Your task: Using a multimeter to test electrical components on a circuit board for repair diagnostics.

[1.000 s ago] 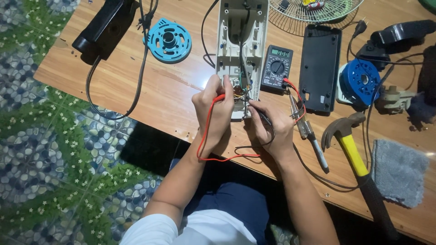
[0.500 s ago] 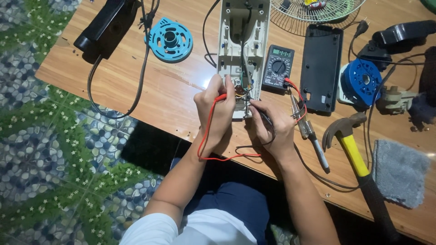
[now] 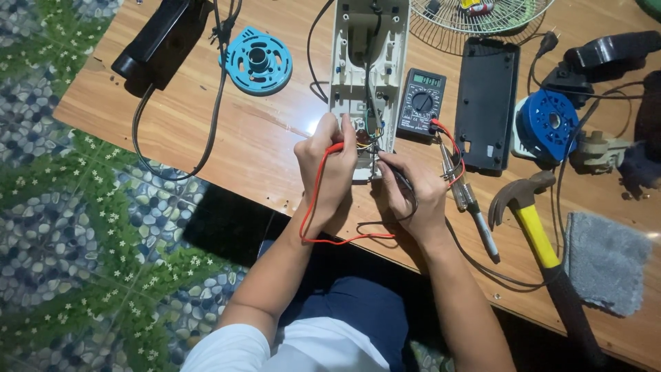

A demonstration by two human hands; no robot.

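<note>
Two probes are all that is in play, and almost nothing has moved over the last second: your left hand (image 3: 329,165) and right hand (image 3: 420,196) sit on the same spot as before, so the reading is being held steady and not shifted to a new contact. Beyond your fingertips lies the wooden table (image 3: 206,131), and on it the long cream fan base housing (image 3: 367,65), opened with its wiring showing; its near end lies right under your fingers. Your left fingers are pinched together on the red probe (image 3: 335,147), its tip pressed among the coloured wires, while the red lead (image 3: 323,238) loops back past your wrist. Your right fingers are closed around the black probe (image 3: 394,169), tip just beside the red one. Right of your right hand's fingers lie the black rectangular cover (image 3: 486,103), the yellow-handled claw hammer (image 3: 533,231), the grey cloth (image 3: 606,258) and a screwdriver (image 3: 475,217). Just past your right fingertips sits the dark digital multimeter (image 3: 420,102), with a small pale display strip at its top and a round dial below; the figures are too small to tell. Well left of your left fingers lies a light blue round plastic part (image 3: 258,65), and a darker blue one (image 3: 547,124) lies far right.
</note>
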